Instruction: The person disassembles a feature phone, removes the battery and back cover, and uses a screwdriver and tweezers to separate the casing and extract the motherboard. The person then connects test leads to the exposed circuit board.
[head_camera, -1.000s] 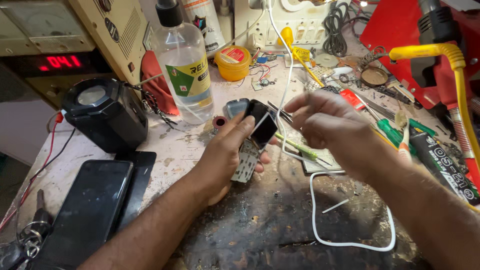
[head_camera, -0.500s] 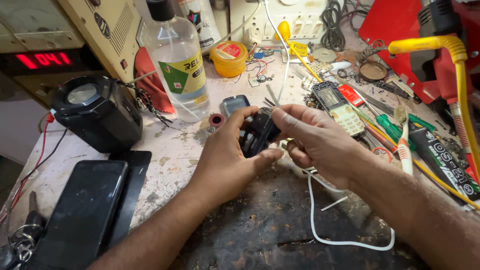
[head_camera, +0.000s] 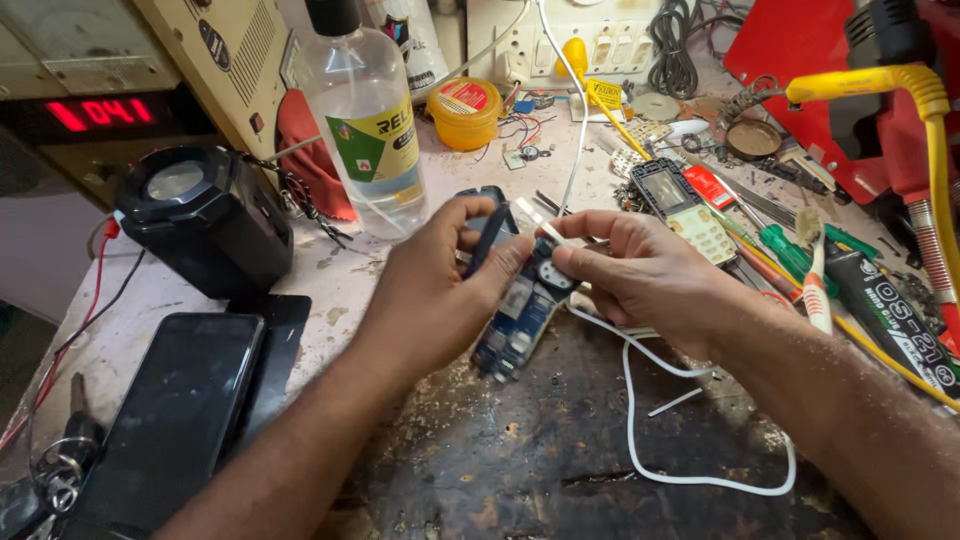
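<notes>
Left hand (head_camera: 430, 290) grip pinches circuit board (head_camera: 515, 320) | right hand (head_camera: 640, 270) grip holds its top end

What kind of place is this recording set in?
Most likely a small phone or electronics repair bench: the left hand and right hand hold a bare circuit board, with screwdrivers and an opened keypad phone nearby.
</notes>
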